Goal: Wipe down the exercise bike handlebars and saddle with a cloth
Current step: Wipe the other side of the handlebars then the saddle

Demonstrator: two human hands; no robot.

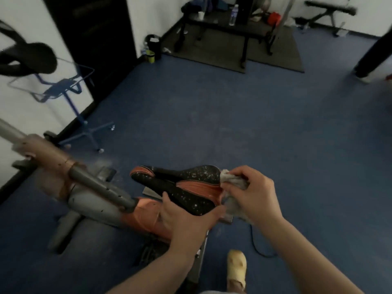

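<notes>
The bike's saddle (182,185) is black with white specks and orange trim, low in the middle of the view. My left hand (182,217) grips its near side from below. My right hand (252,192) holds a bunched grey cloth (232,183) against the saddle's wide right end. The black handlebars (27,58) are blurred at the upper left. A grey and copper frame tube (80,177) runs from the left edge down to the saddle post.
A blue wire stand on wheels (72,98) is by the left wall. At the back a dark bench (224,26) with a water bottle (233,14) stands on a black mat. My yellow shoe (236,266) and a black cable (258,249) lie on the blue floor.
</notes>
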